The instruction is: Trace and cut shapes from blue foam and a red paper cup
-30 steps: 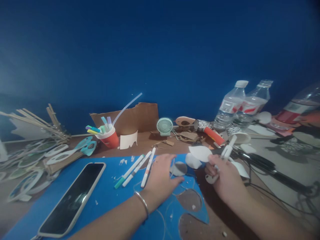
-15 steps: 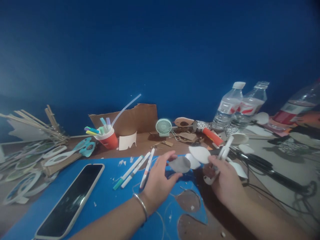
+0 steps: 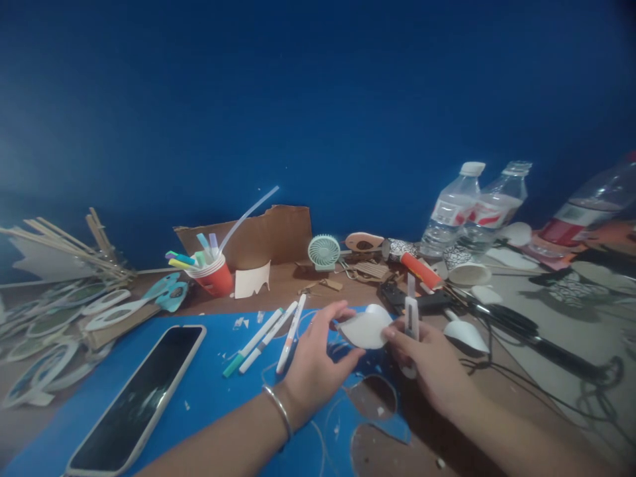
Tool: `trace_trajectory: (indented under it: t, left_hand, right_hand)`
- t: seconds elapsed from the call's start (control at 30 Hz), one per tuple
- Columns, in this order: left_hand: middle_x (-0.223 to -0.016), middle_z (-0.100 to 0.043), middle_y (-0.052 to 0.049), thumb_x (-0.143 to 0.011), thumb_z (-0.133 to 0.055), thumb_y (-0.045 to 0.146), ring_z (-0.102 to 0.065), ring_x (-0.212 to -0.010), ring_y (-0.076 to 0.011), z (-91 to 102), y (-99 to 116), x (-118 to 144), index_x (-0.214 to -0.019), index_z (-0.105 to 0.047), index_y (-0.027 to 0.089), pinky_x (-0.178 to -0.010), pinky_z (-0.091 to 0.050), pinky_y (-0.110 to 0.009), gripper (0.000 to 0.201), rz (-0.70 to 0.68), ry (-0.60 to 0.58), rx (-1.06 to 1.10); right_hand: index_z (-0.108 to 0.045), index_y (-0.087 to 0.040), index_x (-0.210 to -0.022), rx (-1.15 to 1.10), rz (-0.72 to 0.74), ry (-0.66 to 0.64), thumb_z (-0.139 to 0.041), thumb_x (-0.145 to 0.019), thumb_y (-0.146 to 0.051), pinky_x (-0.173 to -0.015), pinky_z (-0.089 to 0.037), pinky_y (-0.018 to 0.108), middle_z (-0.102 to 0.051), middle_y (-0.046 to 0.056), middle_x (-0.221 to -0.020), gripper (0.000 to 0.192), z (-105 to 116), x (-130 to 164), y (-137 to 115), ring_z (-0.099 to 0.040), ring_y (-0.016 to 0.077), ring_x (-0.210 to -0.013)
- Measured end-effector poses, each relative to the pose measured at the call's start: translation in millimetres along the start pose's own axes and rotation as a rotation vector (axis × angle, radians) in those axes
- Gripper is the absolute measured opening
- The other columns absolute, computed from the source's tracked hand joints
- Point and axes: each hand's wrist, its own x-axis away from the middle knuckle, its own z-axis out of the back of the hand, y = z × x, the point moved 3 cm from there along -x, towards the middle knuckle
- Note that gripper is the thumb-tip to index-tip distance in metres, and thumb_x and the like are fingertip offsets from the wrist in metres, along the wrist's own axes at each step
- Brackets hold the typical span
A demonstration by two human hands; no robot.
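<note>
My left hand [image 3: 318, 361], with a silver bangle on its wrist, curls round the left end of white leaf-shaped paper pieces [image 3: 368, 329], which overlap in front of me. My right hand [image 3: 437, 361] pinches the right edge of these pieces between thumb and finger. Upright in the same hand is a slim white tool that looks like a utility knife [image 3: 411, 318]; its lower end shows below the fingers. Beneath the hands lies a blue sheet [image 3: 209, 391] with leaf-shaped cut-outs and small scraps on it.
Several markers [image 3: 261, 341] and a phone [image 3: 139, 397] lie on the sheet. Behind stand a red cup of pens [image 3: 216, 278], a small fan [image 3: 324, 252] and cardboard [image 3: 248, 235]. Bottles [image 3: 452, 212], a black-handled tool [image 3: 541, 344] and a cable are at right; paper rings [image 3: 59, 311] lie left.
My right hand has moved left, bringing its white leaf pieces against the one in my left hand. The white tool has turned more upright. My left hand has barely moved.
</note>
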Motion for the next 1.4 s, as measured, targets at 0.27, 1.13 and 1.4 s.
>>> trace_trajectory:
  t: [0.27,1.13,1.4]
  left_hand:
    - [-0.114,-0.054,-0.004,-0.070,-0.065,0.015,-0.051,-0.106,-0.0186,-1.4,1.3,1.1,-0.120,-0.037,0.026,-0.093,-0.041,-0.040,0.059,-0.017,-0.023,0.004]
    - [-0.114,-0.056,-0.005,-0.069,-0.068,0.023,-0.052,-0.107,-0.0201,-1.1,-0.9,-0.4,-0.115,-0.046,0.025,-0.093,-0.042,-0.039,0.051,0.043,-0.050,0.070]
    - [-0.114,-0.057,-0.004,-0.075,-0.061,0.025,-0.051,-0.107,-0.0198,-0.1,-1.2,-3.7,-0.110,-0.052,0.025,-0.093,-0.041,-0.039,0.036,0.027,-0.047,-0.016]
  right_hand:
    - [-0.047,-0.017,-0.062,0.104,0.027,0.010,-0.066,-0.067,-0.040,-0.044,-0.021,0.022,-0.036,-0.008,-0.046,0.031,-1.0,-1.3,-0.2,-0.030,0.0062,-0.044]
    - [-0.051,-0.014,-0.066,-0.211,-0.077,-0.087,-0.071,-0.066,-0.035,-0.042,-0.017,0.020,-0.040,-0.006,-0.051,0.028,-9.6,3.2,-1.6,-0.030,0.0045,-0.043]
    - [-0.052,-0.014,-0.067,-0.204,-0.067,-0.054,-0.071,-0.065,-0.033,-0.042,-0.020,0.020,-0.042,-0.005,-0.052,0.027,-7.3,1.4,-1.0,-0.032,0.0046,-0.044]
